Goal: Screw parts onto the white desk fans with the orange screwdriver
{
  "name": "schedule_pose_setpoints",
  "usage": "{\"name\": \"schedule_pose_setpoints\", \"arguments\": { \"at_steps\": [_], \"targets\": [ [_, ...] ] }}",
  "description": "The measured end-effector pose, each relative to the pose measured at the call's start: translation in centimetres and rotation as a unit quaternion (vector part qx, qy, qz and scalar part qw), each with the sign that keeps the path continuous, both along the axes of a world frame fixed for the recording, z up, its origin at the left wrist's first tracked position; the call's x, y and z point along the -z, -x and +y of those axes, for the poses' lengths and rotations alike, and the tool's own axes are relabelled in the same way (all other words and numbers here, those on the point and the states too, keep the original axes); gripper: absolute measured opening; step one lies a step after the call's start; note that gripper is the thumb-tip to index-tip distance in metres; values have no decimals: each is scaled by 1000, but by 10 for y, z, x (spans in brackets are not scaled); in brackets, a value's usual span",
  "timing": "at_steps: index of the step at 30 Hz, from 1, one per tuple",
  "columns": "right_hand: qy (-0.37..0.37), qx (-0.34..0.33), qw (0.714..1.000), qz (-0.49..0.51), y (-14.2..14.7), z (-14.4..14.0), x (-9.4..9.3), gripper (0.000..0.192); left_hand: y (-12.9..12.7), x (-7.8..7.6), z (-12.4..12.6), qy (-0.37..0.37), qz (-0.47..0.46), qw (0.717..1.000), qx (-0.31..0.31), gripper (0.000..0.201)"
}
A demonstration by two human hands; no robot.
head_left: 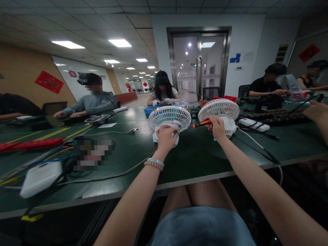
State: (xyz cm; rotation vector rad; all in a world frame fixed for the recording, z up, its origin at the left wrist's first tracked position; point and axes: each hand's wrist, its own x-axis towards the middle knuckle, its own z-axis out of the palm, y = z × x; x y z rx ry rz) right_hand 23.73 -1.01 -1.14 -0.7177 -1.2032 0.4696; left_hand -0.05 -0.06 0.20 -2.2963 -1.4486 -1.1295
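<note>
Two white fans with round grilles face away from me at the table's front. My left hand (167, 138) is closed in front of the left fan (169, 118). At its fingertips is a small teal-green piece (177, 131), its kind unclear. My right hand (217, 128) grips a screwdriver (202, 123) with an orange and black handle, close beside the right fan (219, 109). Its thin shaft points left, with the tip end at the teal-green piece. My left fingers partly hide the motor housing of the left fan.
A green table (110, 191) spans the view. On it lie a white power adapter (253, 124), a white box (41, 177), cables, red strips (30, 145) and a blue bin (150, 110). Several people sit around the table; another person's hand (316, 111) reaches in at right.
</note>
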Motion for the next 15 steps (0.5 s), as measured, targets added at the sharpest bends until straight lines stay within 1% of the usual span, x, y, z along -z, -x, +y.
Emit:
{"name": "schedule_pose_setpoints", "arguments": {
  "at_steps": [3, 5, 7, 12, 15],
  "targets": [
    [-9, -33, 999, 14, 0, -1, 1, 28, 0, 0, 0, -3, 0, 1000, 2, 22],
    [-13, -32, 999, 21, 1, -1, 2, 27, 1, 1, 1, -4, -1, 1000, 1, 22],
    [-16, -14, 1000, 17, 2, -2, 1, 27, 1, 1, 1, -7, -2, 1000, 0, 22],
    [-16, 63, 998, -23, 2, -1, 0, 34, 1, 0, 0, -8, -2, 1000, -3, 23],
    [-20, 98, 994, -50, 2, -1, 0, 34, 2, 0, 1, -11, -4, 1000, 2, 22]
  ]
}}
